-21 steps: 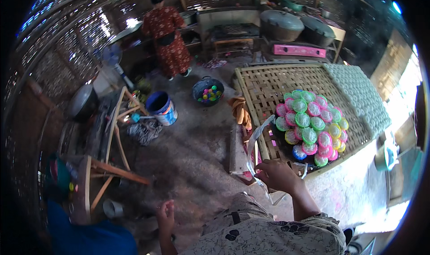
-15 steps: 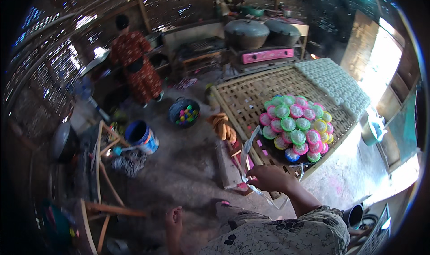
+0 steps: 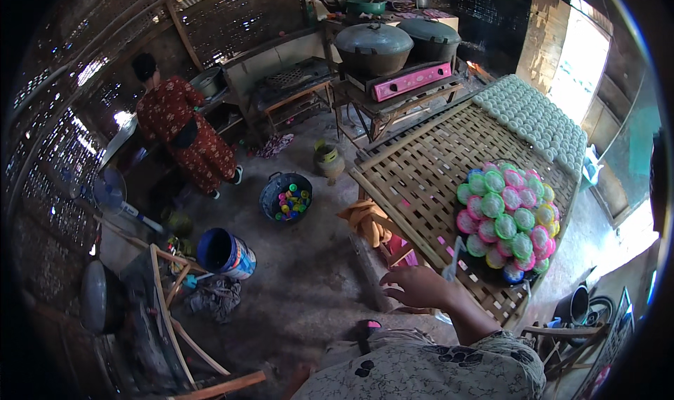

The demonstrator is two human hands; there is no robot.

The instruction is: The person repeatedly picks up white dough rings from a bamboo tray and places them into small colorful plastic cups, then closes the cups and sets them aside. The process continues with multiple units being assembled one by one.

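My right hand (image 3: 418, 287) reaches out over the near corner of a woven bamboo rack (image 3: 414, 168), its fingers apart and loosely curved, with nothing visible in them. A pale plastic strip (image 3: 455, 259) shows just behind it at the rack's edge; whether it touches the hand I cannot tell. On the rack, by that hand, sits a heap of small green, pink and yellow cups (image 3: 507, 217) with whitish filling. At the lower edge, a dim part of my left hand (image 3: 303, 375) appears beside my patterned clothing, its fingers hidden.
Rows of pale round pieces (image 3: 533, 119) lie on the rack's far end. Large lidded pots (image 3: 373, 49) stand by a pink stove (image 3: 411, 82). On the floor are a basin of coloured cups (image 3: 270, 196) and a blue bucket (image 3: 228, 254). A person (image 3: 179, 129) stands far left.
My view has shifted, so the rack and cups appear farther right. My left hand has dropped mostly out of view. The right hand remains near the rack's corner, fingers still apart.
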